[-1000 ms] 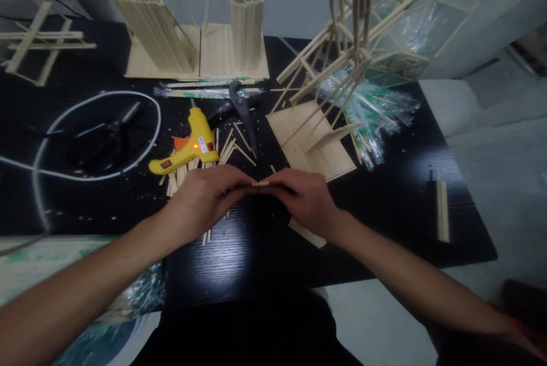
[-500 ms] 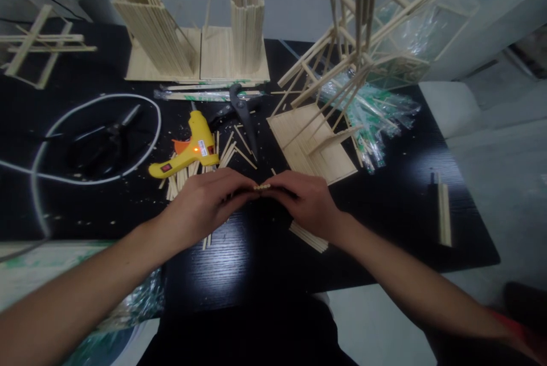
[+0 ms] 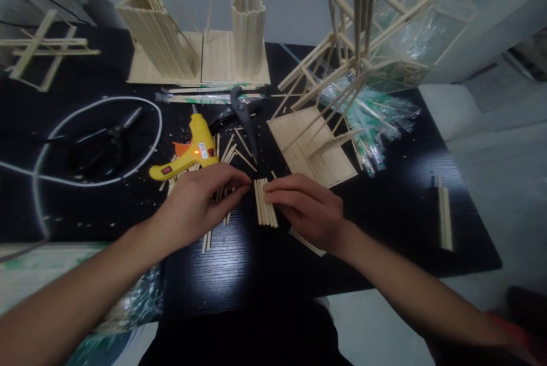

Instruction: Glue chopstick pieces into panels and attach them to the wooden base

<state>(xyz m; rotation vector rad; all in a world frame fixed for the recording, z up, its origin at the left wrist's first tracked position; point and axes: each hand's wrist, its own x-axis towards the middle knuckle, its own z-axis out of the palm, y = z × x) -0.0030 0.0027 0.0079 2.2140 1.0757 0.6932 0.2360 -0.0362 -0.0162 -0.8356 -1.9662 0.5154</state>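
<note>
A small flat row of short wooden sticks [image 3: 263, 212], lined up side by side, is held over the dark table. My right hand [image 3: 314, 212] grips it from the right, fingertips on the upper face. Just left of the row, my left hand [image 3: 200, 200] has its thumb and forefinger brought together, with nothing visible between them. A yellow hot glue gun [image 3: 199, 146] with a lit orange light lies beyond that hand, on a pile of loose sticks [image 3: 228, 152]. Another stick row [image 3: 307, 242] lies on the table, partly hidden under my right hand.
Black-handled pliers [image 3: 243, 118] lie past the glue gun. Two stick towers [image 3: 250, 35] stand on wooden bases at the back. A stick frame on a square board [image 3: 316, 149] rises at right, beside plastic-wrapped stick packs [image 3: 380, 121]. A white cable [image 3: 160, 121] loops at left.
The stick row has turned from end-on between both hands to flat side up. My left fingertips have come off it, while my right hand keeps hold.
</note>
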